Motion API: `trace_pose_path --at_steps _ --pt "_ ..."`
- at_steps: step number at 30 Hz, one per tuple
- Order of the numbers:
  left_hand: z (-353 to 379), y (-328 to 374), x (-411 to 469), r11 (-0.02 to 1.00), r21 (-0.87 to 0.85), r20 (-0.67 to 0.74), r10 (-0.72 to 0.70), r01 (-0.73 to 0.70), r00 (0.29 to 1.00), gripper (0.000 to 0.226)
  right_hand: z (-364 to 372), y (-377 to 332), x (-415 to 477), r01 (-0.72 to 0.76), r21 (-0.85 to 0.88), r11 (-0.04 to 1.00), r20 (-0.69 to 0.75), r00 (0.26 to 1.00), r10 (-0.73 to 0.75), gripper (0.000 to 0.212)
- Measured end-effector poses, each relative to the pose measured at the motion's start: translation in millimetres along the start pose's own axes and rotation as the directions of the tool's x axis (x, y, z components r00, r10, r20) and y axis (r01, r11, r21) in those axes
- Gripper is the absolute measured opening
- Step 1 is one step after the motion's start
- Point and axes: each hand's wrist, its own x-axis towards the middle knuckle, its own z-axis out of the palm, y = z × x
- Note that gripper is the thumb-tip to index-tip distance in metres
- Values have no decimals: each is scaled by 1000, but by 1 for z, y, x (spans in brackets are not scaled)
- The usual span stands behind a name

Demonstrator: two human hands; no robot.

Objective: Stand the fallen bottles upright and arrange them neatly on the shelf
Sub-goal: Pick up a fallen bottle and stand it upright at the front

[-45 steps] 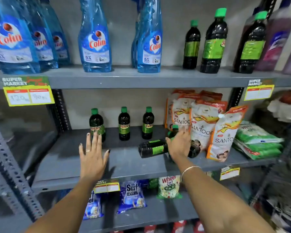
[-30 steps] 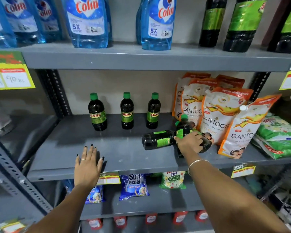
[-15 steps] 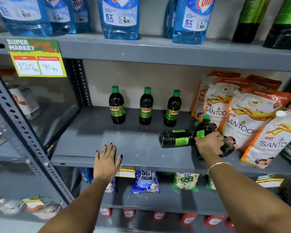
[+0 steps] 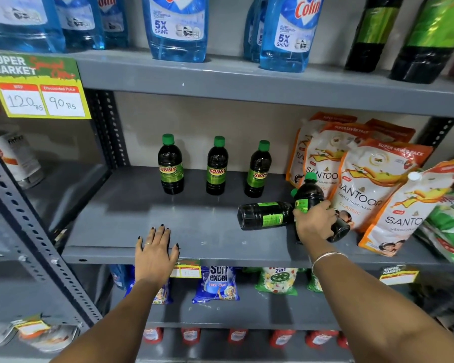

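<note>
While its fingers lie spread and flat, the left hand (image 4: 155, 254) presses palm down on the front lip of the grey middle shelf (image 4: 199, 226), holding nothing. To its right, the right hand (image 4: 315, 223) is curled around the lower body of a dark bottle (image 4: 308, 195) with a green cap and green label; this bottle is tipped a little from upright, cap uppermost, at the right part of the shelf. Just beside the hand, touching it, a fallen bottle (image 4: 264, 215) of the same kind lies on its side, base pointing left, green label facing up. Another dark bottle (image 4: 340, 229) lies under the wrist, mostly hidden, its base toward the pouches. Orange and white Santoor pouches (image 4: 372, 187) lean just behind and to the right. Farther back, near the rear wall, three Sunny bottles (image 4: 216, 166) stand upright in a spaced row, green caps up, labels forward, well apart from the hands.
</note>
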Motion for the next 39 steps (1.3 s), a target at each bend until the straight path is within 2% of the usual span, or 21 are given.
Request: trace_pose_path --at_steps 5,12,21,26,39 --pt "-5 1 0 1000 8 22 -2 2 1000 54 -4 -13 -8 72 40 997 -70 995 -70 73" --pt "-16 -12 5 1000 5 59 -18 18 998 54 2 -61 -41 207 135 969 -102 976 -195 84" --pt "-33 -62 38 994 72 93 70 -77 993 57 69 -131 -138 279 277 920 -30 959 -282 84" --pt "-33 -87 42 992 30 116 116 -120 987 55 108 -155 -184 261 329 907 5 961 -278 84" --pt "-30 -97 41 993 -32 130 120 -117 984 59 150 -161 -219 339 341 877 27 929 -370 82"
